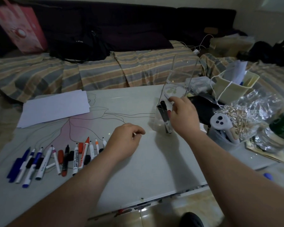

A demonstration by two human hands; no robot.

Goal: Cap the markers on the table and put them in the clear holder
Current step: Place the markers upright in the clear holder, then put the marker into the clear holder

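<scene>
A row of several markers (56, 158) lies at the table's front left, most uncapped with tips pointing away, and loose red and black caps (60, 155) lie among them. The clear holder (155, 123) stands right of centre with a black marker (164, 110) and a red-ended marker (168, 114) upright in it. My right hand (184, 117) is at the holder's rim beside those markers; its fingertips are hidden, so a grip cannot be made out. My left hand (125, 141) rests on the table between the row and the holder, fingers loosely curled, nothing seen in it.
White paper (56, 107) lies at the back left. On the right stand a taller clear container (180, 71), a cream box (236, 86), a white controller (220, 122), a plastic bag of small wooden pieces (241, 118) and a dark bottle (282, 126). A striped sofa (105, 69) runs behind.
</scene>
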